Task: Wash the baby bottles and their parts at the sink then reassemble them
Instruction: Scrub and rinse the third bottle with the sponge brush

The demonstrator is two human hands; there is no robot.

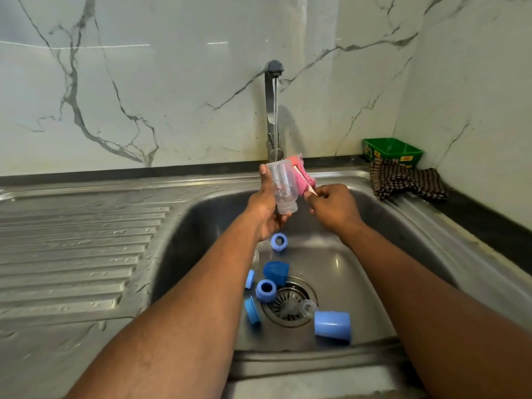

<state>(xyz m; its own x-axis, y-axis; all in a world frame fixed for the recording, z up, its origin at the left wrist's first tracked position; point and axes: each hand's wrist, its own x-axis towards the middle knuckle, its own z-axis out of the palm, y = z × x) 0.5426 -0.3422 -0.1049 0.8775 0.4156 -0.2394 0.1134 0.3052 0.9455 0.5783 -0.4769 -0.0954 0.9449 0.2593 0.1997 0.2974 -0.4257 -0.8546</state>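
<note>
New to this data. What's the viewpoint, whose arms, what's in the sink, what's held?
There is no robot: one camera worn on a person's head looks down at a steel sink. The left hand holds a clear bottle, neck down, under water running from the tap. The right hand grips a pink sponge brush against the bottle. Blue caps and rings and a larger blue cap lie around the drain. A checked cloth sits on the rim at the right.

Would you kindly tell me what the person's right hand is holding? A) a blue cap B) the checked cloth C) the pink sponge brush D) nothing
C: the right hand pinches the handle of the pink sponge brush, set against the clear bottle in the left hand.
</note>
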